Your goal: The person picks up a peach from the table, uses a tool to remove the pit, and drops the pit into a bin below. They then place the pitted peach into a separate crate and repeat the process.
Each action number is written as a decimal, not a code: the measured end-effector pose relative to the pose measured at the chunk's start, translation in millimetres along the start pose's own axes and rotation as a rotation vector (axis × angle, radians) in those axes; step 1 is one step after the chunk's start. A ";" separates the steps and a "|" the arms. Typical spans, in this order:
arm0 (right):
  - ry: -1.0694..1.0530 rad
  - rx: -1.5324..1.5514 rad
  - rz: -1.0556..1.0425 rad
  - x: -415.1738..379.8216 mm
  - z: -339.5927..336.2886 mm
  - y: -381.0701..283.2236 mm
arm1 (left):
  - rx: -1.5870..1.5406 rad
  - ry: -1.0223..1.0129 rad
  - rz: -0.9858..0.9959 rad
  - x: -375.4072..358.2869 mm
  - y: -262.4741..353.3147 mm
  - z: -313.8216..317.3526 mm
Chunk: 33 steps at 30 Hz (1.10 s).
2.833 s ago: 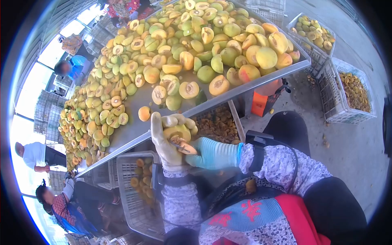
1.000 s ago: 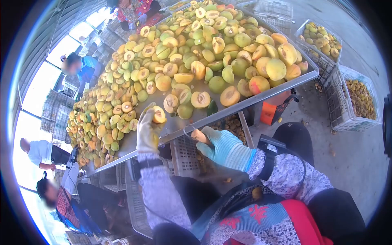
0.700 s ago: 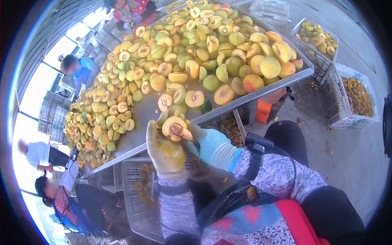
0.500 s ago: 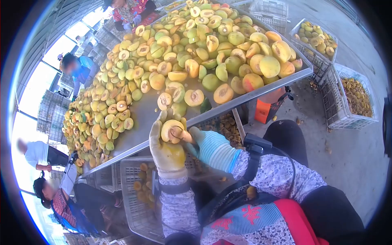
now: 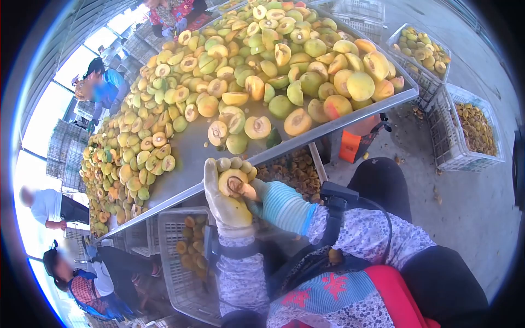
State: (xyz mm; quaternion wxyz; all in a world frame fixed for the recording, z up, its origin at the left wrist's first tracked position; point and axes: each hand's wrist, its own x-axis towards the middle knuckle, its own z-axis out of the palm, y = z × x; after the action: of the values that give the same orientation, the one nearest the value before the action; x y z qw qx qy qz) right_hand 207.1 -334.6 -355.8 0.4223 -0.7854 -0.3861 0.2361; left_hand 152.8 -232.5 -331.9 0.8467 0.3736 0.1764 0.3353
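My left hand [image 5: 230, 210], in a pale, yellow-stained glove, is closed around a peach half [image 5: 226, 182] with its cut face up. My right hand [image 5: 276, 201], in a teal-and-white striped glove, is closed on a small tool [image 5: 249, 192] with a tan, stubby handle. Its thin curved end lies at the brown hollow of the peach half, partly hidden. Both hands are together just off the near edge of a metal table [image 5: 191, 147]. Beyond them, halved peaches [image 5: 257, 127] are heaped on it.
Below the table stands a crate [image 5: 168, 257] holding peach pieces. More pieces [image 5: 298, 169] lie under the table edge. At right are a crate of brown pieces [image 5: 445, 123], a crate of peaches [image 5: 421, 50] and an orange container [image 5: 350, 146]. Several people work along the left side.
Both hands have moved slightly down, away from the table edge, with the peach half. The tool has turned deeper into its centre. A co-worker at lower left has shifted.
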 end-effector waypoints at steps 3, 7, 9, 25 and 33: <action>-0.033 -0.044 0.052 -2.6 2.0 2.0 | 0.102 -0.016 -0.020 -4.9 0.9 4.0; -0.036 0.127 -0.041 -8.2 12.4 6.9 | 0.114 -0.025 -0.043 -6.5 1.0 3.9; -0.023 0.248 -0.108 -13.2 11.3 3.1 | 0.068 -0.056 -0.075 -6.8 4.2 2.0; -0.678 0.617 0.291 -24.9 -32.8 -6.9 | -0.109 -0.306 -0.154 -5.4 -3.4 -0.8; -0.229 0.339 -0.439 -16.6 -11.8 20.1 | 0.138 -0.199 -0.054 -12.3 -3.9 13.9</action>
State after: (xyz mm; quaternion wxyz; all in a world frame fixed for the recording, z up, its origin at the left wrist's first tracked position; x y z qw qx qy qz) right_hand 213.7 -360.6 -365.8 0.5421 -0.5696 -0.5468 0.2875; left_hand 153.4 -250.2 -325.0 0.8410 0.4576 0.1241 0.2607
